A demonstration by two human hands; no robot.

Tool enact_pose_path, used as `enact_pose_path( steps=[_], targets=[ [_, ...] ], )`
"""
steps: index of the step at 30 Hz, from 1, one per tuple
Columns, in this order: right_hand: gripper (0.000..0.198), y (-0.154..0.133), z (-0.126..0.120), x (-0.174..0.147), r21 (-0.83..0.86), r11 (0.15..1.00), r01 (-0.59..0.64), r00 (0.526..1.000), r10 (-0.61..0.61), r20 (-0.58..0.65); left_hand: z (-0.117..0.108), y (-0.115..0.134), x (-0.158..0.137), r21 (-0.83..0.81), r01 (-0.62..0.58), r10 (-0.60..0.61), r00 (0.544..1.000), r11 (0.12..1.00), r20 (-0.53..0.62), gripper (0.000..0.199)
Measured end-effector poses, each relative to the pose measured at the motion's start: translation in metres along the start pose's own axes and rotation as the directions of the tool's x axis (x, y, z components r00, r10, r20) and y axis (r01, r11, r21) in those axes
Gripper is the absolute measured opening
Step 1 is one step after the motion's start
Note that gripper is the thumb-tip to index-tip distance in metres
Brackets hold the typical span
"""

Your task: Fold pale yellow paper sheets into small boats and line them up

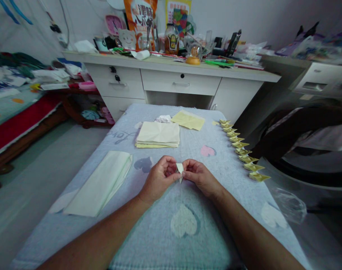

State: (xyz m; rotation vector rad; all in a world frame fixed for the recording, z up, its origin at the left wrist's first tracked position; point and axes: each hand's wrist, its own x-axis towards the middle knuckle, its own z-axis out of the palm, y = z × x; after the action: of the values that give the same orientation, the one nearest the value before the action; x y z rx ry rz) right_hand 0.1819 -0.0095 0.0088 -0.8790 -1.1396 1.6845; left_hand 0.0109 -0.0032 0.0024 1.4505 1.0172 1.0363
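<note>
Between my two hands, above the cloth-covered table, is a small folded piece of pale yellow paper with a point hanging down. My left hand pinches its left side between thumb and fingers. From the right, my right hand grips the same paper, its thumb and forefinger closed on the edge. Part of the paper is hidden behind the fingertips. Beyond my hands lies a stack of cream and yellow paper sheets. Along the table's right edge runs a row of several folded yellow paper pieces with pointed ends.
A long folded pale paper bundle lies at the left. Loose yellow sheets and a crumpled white tissue are at the far end. A cluttered white desk stands behind; a washing machine is to the right.
</note>
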Motion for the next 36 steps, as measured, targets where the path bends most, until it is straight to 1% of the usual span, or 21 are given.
enact_pose_path(
  steps=[2, 5, 7, 11, 15, 23, 28, 33, 36],
  targets=[
    [0.026, -0.0019, -0.0010, -0.0010, -0.012, 1.000, -0.008, 1.000, 0.009, 0.018, -0.0005, 0.0005, -0.0003, 0.030, 0.004, -0.005, 1.000, 1.000, 0.019, 0.031],
    [0.022, -0.0050, -0.0020, -0.0024, -0.057, 0.998, -0.017, 0.999, 0.019, 0.027, -0.0029, 0.0002, 0.0002, 0.077, -0.002, -0.001, 0.999, 0.997, 0.041, 0.023],
    [0.022, -0.0063, -0.0022, -0.0029, -0.069, 0.997, -0.023, 0.999, 0.026, 0.038, -0.0050, -0.0007, 0.0007, 0.084, -0.002, -0.002, 0.999, 0.996, 0.048, 0.024],
    [0.025, -0.0060, -0.0025, -0.0033, -0.041, 0.998, -0.042, 0.997, 0.044, 0.059, -0.0084, -0.0029, 0.0009, 0.092, 0.006, -0.012, 0.998, 0.996, 0.067, 0.029],
    [0.027, -0.0043, -0.0032, -0.0036, -0.033, 0.998, -0.052, 0.996, 0.055, 0.072, -0.0092, -0.0037, 0.0006, 0.096, 0.002, -0.010, 0.997, 0.995, 0.080, 0.029],
    [0.027, -0.0075, -0.0030, -0.0046, -0.047, 0.996, -0.072, 0.990, 0.077, 0.120, -0.0091, -0.0005, 0.0008, 0.129, -0.023, 0.016, 0.998, 0.991, 0.060, 0.029],
    [0.026, -0.0082, -0.0043, -0.0052, -0.057, 0.994, -0.095, 0.986, 0.101, 0.129, -0.0082, 0.0005, 0.0008, 0.126, -0.031, 0.020, 0.996, 0.992, 0.089, 0.032],
    [0.026, -0.0043, -0.0063, -0.0043, -0.077, 0.993, -0.090, 0.986, 0.100, 0.134, -0.0072, 0.0022, 0.0004, 0.174, -0.096, 0.079, 0.992, 0.980, 0.101, 0.029],
    [0.027, -0.0023, -0.0068, -0.0039, -0.075, 0.993, -0.091, 0.983, 0.102, 0.151, -0.0087, 0.0021, 0.0011, 0.123, -0.143, 0.123, 0.980, 0.982, 0.158, 0.032]
  ],
)
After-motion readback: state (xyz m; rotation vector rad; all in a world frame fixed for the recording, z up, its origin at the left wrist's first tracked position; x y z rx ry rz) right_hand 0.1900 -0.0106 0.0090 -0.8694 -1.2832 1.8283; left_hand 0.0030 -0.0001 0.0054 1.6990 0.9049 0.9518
